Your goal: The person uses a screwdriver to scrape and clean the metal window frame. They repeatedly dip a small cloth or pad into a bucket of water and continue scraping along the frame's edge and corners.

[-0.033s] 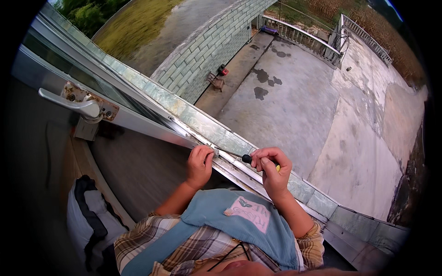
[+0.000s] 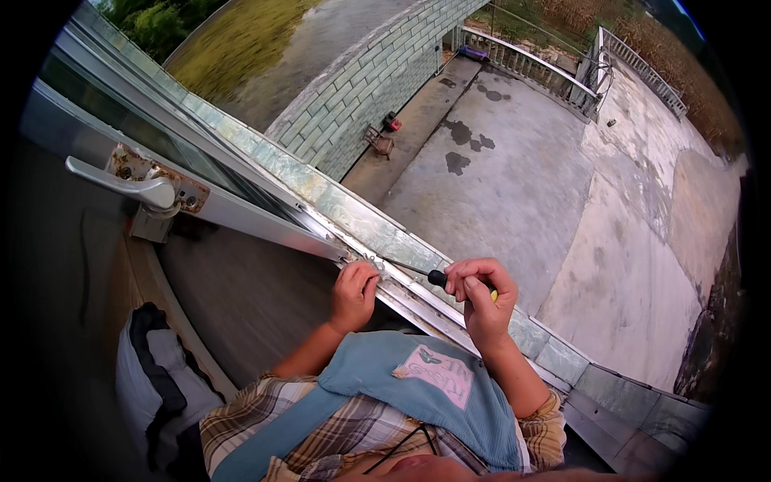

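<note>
My right hand (image 2: pixel 487 304) is closed round the handle of a screwdriver (image 2: pixel 438 278), black at the front with yellow showing behind the fingers. Its thin shaft slants left to the aluminium window frame (image 2: pixel 418 299), where the tip comes close to a small silvery metal piece (image 2: pixel 378 263). My left hand (image 2: pixel 355 296) pinches at that piece, thumb and fingers together, on the inner side of the frame. The piece's exact shape is too small to tell. Left of it, the open window sash (image 2: pixel 249 229) carries a silver lever handle (image 2: pixel 128 183) on a rusty plate.
A tiled ledge (image 2: pixel 377 223) runs along the frame's outer side, with a concrete yard (image 2: pixel 506 209) far below. A tiled wall (image 2: pixel 361 88), a chair (image 2: pixel 378 141) and a balustrade (image 2: pixel 530 64) stand outside. Indoors at lower left lies grey and black fabric (image 2: pixel 165 377).
Both hands and the screwdriver sit slightly farther right in the picture. More of the small metal piece shows at my left fingertips.
</note>
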Motion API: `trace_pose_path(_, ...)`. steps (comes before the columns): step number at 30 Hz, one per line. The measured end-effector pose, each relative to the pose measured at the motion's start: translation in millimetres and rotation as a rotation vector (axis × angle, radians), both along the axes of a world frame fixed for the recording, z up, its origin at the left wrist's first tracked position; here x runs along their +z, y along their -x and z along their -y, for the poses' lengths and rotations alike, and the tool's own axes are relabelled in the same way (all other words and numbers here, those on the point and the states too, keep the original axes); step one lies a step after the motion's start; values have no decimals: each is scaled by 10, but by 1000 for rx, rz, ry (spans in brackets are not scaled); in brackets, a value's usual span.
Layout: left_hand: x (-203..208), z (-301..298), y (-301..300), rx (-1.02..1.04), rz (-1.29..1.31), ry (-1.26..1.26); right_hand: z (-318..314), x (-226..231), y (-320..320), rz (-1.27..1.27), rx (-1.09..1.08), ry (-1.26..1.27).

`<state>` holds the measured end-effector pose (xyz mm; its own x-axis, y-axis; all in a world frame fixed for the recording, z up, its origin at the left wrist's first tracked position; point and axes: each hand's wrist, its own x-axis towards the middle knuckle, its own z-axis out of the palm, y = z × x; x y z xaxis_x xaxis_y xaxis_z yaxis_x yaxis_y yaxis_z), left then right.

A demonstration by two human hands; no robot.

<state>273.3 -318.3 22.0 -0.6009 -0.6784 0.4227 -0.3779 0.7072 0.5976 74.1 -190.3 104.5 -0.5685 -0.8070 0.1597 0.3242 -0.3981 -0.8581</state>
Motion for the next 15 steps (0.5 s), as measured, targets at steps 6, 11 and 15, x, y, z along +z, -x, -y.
trace_pose_path(6, 5, -88, 4, 94, -32, -4, 98, -12, 35, -10, 95, -25)
trace_pose_path(11, -12, -26, -50, 148, 17, 84, 184, -81, -12, 23, 97, -20)
trace_pose_path(15, -81, 35, -41, 246, -171, -109, 180, -1, 10, 31, 48, 2)
